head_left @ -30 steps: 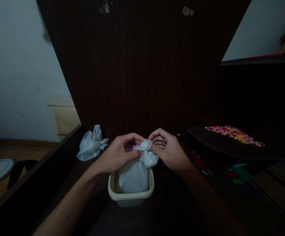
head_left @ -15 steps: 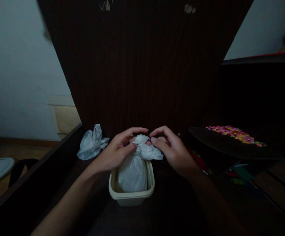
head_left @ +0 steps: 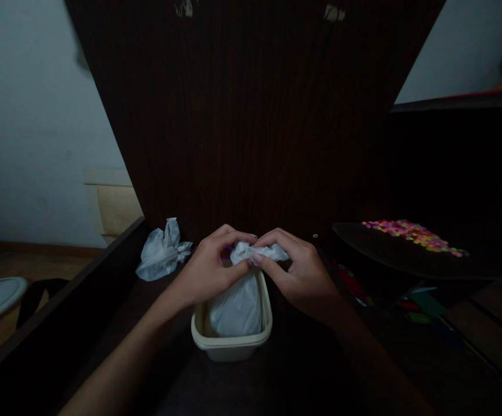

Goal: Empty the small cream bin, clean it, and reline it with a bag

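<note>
A white plastic bag (head_left: 236, 307) with something bulky inside sits in a cream rectangular tub (head_left: 232, 343). Its gathered, twisted neck rises above the tub's far end. My left hand (head_left: 214, 261) pinches the neck from the left between thumb and fingers. From the right, my right hand (head_left: 296, 261) grips the same neck, its thumb close to the left thumb. A bit of purple shows behind the left fingers. What the bag contains is hidden.
Another crumpled white plastic bag (head_left: 159, 254) lies to the left, by a low dark ledge (head_left: 81, 294). Colourful small pieces (head_left: 415, 236) cover part of a dark curved shelf (head_left: 389, 254) at right. A tall dark wooden panel (head_left: 251, 115) stands behind.
Both hands have closed in on the bag's neck, and the thumbs have come together. The loose ends are now squeezed between the fingers. The tub has stayed in place.
</note>
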Motion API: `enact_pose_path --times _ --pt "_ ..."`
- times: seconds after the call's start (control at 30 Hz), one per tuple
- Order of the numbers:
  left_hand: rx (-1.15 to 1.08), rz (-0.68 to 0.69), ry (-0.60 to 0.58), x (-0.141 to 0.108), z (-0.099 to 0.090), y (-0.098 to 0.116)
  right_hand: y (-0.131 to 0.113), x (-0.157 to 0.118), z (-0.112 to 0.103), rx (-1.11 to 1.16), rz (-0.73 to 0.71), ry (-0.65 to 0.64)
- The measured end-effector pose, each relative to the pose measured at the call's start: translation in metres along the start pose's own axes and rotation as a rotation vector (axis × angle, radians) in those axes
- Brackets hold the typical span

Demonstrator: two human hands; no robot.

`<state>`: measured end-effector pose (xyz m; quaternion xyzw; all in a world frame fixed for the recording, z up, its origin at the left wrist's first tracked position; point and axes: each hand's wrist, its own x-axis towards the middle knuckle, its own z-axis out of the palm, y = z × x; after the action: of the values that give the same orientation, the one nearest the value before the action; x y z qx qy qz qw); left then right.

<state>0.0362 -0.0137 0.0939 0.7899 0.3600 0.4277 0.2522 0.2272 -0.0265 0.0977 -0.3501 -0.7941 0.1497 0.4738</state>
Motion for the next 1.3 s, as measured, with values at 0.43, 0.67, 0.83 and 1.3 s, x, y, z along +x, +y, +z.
enact_pose_path --times 0.43,0.67,0.83,1.3 --pt "-0.001 0.082 -0.061 0.001 -0.005 0.004 0.007 0.005 -0.014 0.038 0.034 0.044" --pt "0.005 0.116 -0.207 -0.002 -0.011 0.007 0.012 0.007 -0.013 0.203 0.182 0.073" --pt "0.042 0.13 -0.361 -0.001 -0.015 0.01 0.015 0.008 -0.013 0.2 0.186 0.123" --pt "0.035 -0.022 -0.449 0.0 -0.014 0.005 0.014 0.008 -0.014 0.12 0.021 0.237"
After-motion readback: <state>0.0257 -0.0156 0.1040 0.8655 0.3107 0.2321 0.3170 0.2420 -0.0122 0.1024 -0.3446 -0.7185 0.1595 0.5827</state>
